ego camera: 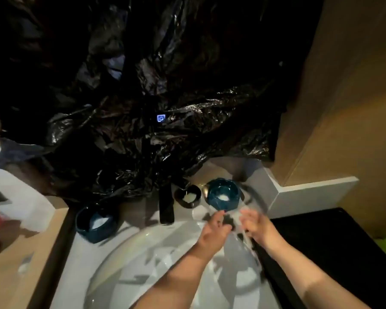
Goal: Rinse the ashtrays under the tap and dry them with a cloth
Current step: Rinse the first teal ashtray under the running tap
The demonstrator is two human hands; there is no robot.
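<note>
Three ashtrays stand on the ledge behind the white basin [129, 246]. A teal ashtray [223, 193] is at the back right, a small black ashtray [187, 195] sits beside the black tap [166, 202], and a dark teal ashtray [96, 222] is at the left. My left hand [214, 228] and my right hand [254, 226] are close together over the basin's right rim, just in front of the teal ashtray. The left hand's fingers are spread. A blurred, translucent streak [243, 228] lies between the hands against my right hand; I cannot tell what it is.
Crinkled black plastic sheeting [165, 108] covers the wall behind the basin, with a small blue lit icon [161, 118] on it. A brown wall panel [343, 108] rises at the right above a dark counter [334, 241]. A tan countertop [20, 253] runs along the left.
</note>
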